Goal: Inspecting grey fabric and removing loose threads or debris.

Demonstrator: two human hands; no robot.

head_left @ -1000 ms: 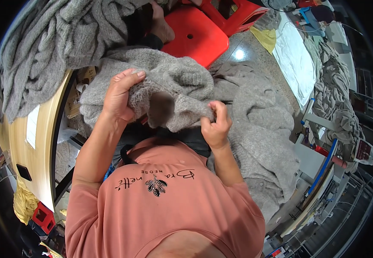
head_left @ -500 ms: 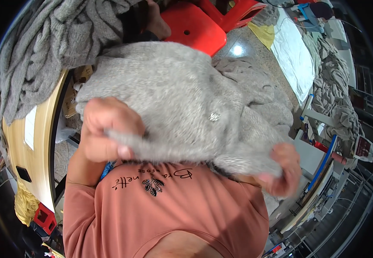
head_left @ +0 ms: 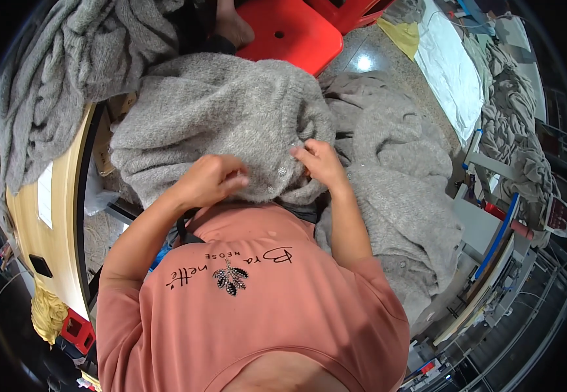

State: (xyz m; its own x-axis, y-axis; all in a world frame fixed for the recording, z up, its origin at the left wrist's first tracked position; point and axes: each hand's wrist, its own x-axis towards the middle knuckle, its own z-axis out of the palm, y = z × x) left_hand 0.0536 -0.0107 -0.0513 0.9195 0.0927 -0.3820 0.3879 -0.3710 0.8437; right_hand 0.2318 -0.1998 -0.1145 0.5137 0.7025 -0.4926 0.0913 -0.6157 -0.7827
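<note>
A grey fuzzy knit garment [head_left: 211,98] lies bunched across my lap, with small shiny button-like ornaments [head_left: 282,171] along its near right part. My right hand [head_left: 322,164] pinches a fold of the knit between thumb and fingers, close to one of these ornaments. Over the garment's near edge, my left hand [head_left: 213,181] is curled, thumb and forefinger drawn toward each other. Whatever may be between its fingertips is too small or hidden to make out.
More grey knitwear [head_left: 388,189] is heaped to my right, and another pile [head_left: 61,91] hangs over the wooden table [head_left: 61,209] at left. A phone [head_left: 39,265] rests on that table. Ahead stands a red stool [head_left: 290,32], with another person's foot [head_left: 234,26] beside it.
Both hands have come in from a wide, stretched hold on the garment's near edge. The garment has dropped onto my lap, and its ornaments show more clearly. My right hand has moved left and away.
</note>
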